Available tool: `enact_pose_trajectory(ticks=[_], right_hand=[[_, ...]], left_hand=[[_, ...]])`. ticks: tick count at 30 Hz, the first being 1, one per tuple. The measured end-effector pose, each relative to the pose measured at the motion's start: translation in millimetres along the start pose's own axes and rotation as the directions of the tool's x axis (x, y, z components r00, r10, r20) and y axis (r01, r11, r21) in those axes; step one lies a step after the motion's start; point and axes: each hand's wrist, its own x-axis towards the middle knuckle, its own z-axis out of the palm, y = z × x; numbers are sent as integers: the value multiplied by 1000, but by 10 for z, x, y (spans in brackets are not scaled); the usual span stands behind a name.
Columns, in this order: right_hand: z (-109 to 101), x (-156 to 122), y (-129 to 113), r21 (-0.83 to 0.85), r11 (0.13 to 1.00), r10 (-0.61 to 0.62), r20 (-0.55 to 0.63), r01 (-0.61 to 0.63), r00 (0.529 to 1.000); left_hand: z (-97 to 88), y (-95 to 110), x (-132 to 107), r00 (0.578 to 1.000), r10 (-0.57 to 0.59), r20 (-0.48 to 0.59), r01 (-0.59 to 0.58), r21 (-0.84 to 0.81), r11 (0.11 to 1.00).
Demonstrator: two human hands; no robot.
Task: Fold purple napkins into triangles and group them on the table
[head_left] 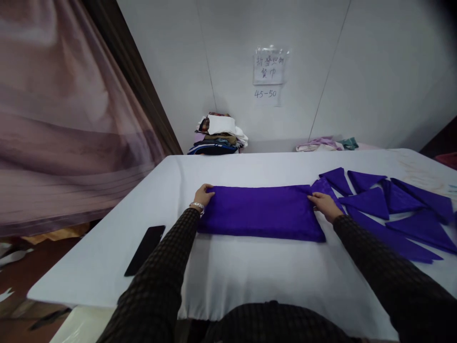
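Note:
A purple napkin [260, 212], folded into a wide rectangle, lies flat on the white-covered table [271, 276] in front of me. My left hand [204, 195] pinches its far left corner between thumb and fingers. On the opposite side, my right hand [324, 204] grips the upper right edge, fingers closed on the cloth. Just right of that hand are several purple napkins folded into triangles [369, 202], spread out and partly overlapping.
A black phone [145, 250] rests on the table near my left forearm. Behind the far edge are a pile of folded clothes [219, 133] and some lilac cloth [319, 144]. Handwritten paper signs [269, 69] hang on the wall; a pinkish curtain [71, 119] drapes at left.

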Motion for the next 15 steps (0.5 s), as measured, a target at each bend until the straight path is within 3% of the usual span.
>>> enact_pose_trajectory(ticks=[5, 15], right_hand=[[177, 272, 165, -222, 975, -23, -32, 15, 999], [153, 397, 285, -498, 867, -49, -57, 14, 997]], left_hand=[[306, -199, 206, 996, -86, -30, 87, 56, 995], [477, -364, 442, 995, -80, -63, 89, 155, 984]])
